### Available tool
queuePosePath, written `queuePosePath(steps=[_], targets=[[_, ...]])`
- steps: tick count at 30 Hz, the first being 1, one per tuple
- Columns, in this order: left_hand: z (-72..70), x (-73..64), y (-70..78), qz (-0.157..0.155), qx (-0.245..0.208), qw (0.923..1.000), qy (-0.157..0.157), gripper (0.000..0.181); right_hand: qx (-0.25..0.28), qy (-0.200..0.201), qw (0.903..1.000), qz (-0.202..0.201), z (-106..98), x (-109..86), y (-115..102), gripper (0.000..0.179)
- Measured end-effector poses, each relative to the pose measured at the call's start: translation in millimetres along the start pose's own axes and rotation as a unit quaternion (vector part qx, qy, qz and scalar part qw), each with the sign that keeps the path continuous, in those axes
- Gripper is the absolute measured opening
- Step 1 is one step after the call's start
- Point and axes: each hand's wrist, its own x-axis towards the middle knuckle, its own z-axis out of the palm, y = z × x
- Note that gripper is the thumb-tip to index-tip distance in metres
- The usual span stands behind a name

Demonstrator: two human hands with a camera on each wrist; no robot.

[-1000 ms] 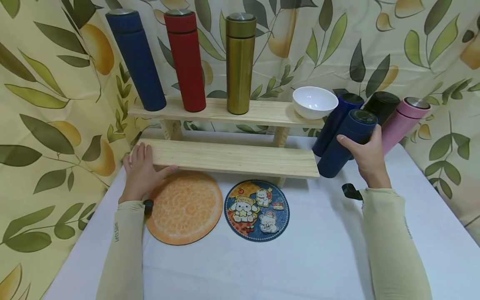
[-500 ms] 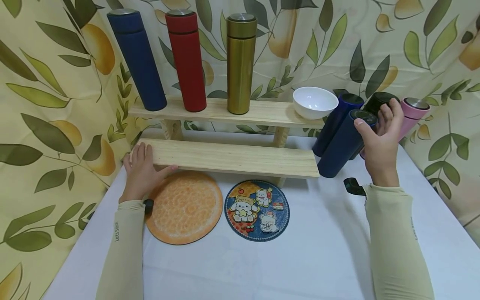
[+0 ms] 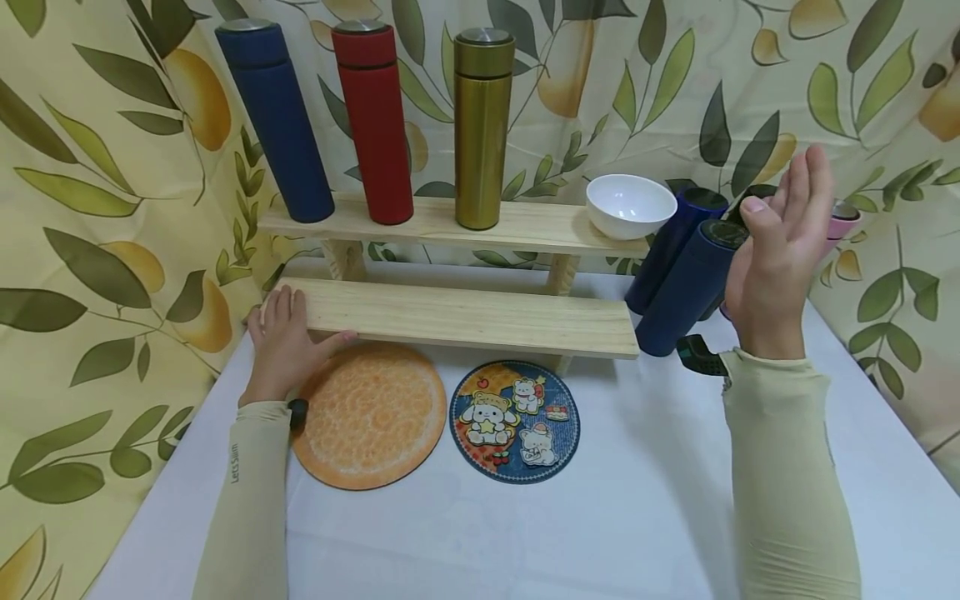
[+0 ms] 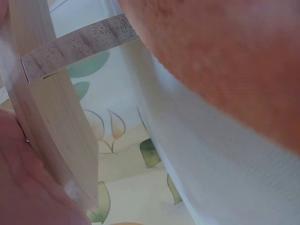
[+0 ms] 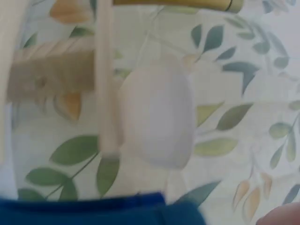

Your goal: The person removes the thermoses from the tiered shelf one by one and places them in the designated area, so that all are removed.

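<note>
My left hand (image 3: 283,342) holds the left end of the lower board of a two-tier wooden shelf (image 3: 465,319), its thumb along the front edge. In the left wrist view, the board's end (image 4: 79,44) shows close beside blurred skin. My right hand (image 3: 780,250) is raised with fingers extended and nothing in its grasp. It hides part of a cluster of thermos bottles: a dark blue one (image 3: 686,292) in front, a glossy blue one (image 3: 675,242) behind, a black one (image 3: 759,192) and a pink one (image 3: 842,221). In the right wrist view, the dark blue bottle (image 5: 178,215) edges in below.
On the upper board stand a blue bottle (image 3: 277,125), a red bottle (image 3: 373,125), a gold bottle (image 3: 482,133) and a white bowl (image 3: 630,207) at the right end. An orange round mat (image 3: 371,417) and a cartoon-print round mat (image 3: 517,454) lie on the white tablecloth (image 3: 600,533).
My right hand has let go of the dark blue bottle, which leans beside the shelf, and has moved up and to the right with its fingers straightening. My left hand has stayed put.
</note>
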Motion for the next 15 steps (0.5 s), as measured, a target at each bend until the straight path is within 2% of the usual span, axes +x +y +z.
queuePosePath(steps=[4, 7, 11, 15], targets=[[2.2, 1.0, -1.7, 0.001, 0.002, 1.0000, 0.000, 0.127, 0.028, 0.010, 0.9995, -0.013, 18.3, 2.9, -3.5, 0.096], [2.6, 2.6, -1.6, 0.006, 0.003, 1.0000, 0.004, 0.126, 0.073, 0.010, 0.9973, -0.008, 31.9, 3.7, -5.0, 0.094], [0.9, 2.9, -0.2, 0.007, 0.002, 1.0000, 0.007, 0.125, 0.125, -0.009, 0.9919, 0.020, 50.4, 2.1, -4.0, 0.093], [0.3, 1.3, -0.1, -0.001, 0.002, 1.0000, 0.002, 0.126, 0.134, -0.036, 0.9897, 0.035, 70.6, 1.7, 2.0, 0.095]])
